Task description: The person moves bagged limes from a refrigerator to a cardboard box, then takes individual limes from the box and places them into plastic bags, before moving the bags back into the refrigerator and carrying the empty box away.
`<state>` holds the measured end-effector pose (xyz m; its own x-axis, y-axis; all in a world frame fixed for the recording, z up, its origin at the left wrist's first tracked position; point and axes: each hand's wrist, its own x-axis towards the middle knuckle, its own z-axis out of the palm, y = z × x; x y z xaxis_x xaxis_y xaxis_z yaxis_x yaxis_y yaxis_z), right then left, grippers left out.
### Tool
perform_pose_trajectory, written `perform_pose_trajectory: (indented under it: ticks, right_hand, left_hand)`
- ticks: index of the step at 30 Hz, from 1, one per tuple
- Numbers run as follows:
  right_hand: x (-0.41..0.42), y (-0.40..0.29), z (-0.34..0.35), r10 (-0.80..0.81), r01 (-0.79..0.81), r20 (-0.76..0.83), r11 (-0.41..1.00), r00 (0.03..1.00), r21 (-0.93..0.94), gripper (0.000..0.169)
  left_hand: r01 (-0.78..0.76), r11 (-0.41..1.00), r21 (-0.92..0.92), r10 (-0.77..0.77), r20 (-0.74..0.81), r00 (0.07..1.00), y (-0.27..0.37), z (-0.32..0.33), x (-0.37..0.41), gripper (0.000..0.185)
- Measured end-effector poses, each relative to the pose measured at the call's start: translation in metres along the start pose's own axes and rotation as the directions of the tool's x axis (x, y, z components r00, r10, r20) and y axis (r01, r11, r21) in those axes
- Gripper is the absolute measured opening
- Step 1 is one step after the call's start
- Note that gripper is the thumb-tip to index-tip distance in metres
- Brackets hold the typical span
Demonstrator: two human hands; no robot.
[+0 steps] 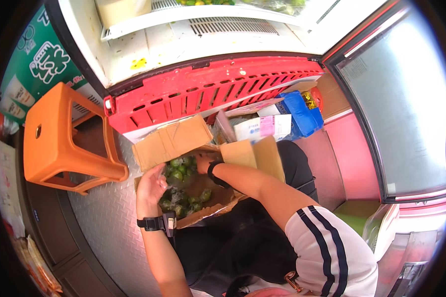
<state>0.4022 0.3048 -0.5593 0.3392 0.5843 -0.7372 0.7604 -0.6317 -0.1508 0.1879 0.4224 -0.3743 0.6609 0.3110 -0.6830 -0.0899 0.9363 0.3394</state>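
An opened cardboard box stands before me with its flaps spread. Inside lie several green fruits, perhaps limes, many in clear plastic wrap. My left hand is at the box's left edge, palm towards the fruit, fingers bent and near or touching a bit of clear film; its grip is unclear. My right hand reaches into the far part of the box, beside the fruits. Its fingers are partly hidden and blurred, so whether it holds something does not show.
Behind the box runs a red plastic grille below an open fridge with a white shelf. An orange plastic stool stands at left. A blue package and a white printed bag lie right of the box. The glass door hangs open at right.
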Motion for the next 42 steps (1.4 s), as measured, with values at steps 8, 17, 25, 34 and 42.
perform_pose_trajectory:
  ticks: [8, 17, 25, 34, 42]
  right_hand:
    - [-0.13, -0.084, -0.1, -0.22, 0.346, 0.27, 0.687, 0.937, -0.639, 0.023]
    - [-0.169, -0.118, -0.058, -0.514, 0.602, 0.388, 0.785, 0.765, -0.147, 0.035]
    - [-0.059, -0.041, 0.165, -0.557, 0.549, -0.28, 0.828, 0.782, -0.112, 0.123]
    - [-0.051, -0.059, 0.095, -0.573, 0.627, 0.5, 0.775, 0.649, 0.074, 0.086]
    - [-0.043, -0.086, 0.077, -0.442, 0.764, 0.75, 0.632, 0.492, -0.129, 0.083]
  left_hand:
    - [-0.135, 0.977, 0.163, 0.157, -0.134, 0.979, 0.004, -0.022, -0.015, 0.007]
    - [-0.136, 0.971, 0.199, 0.163, -0.125, 0.979, 0.003, -0.025, -0.021, 0.013]
    - [-0.172, 0.963, 0.206, 0.199, -0.12, 0.973, 0.003, -0.007, -0.014, 0.017]
    - [-0.173, 0.953, 0.25, 0.218, -0.163, 0.962, 0.0, -0.01, -0.016, 0.026]
    - [-0.173, 0.952, 0.253, 0.213, -0.14, 0.967, 0.002, -0.011, -0.019, 0.027]
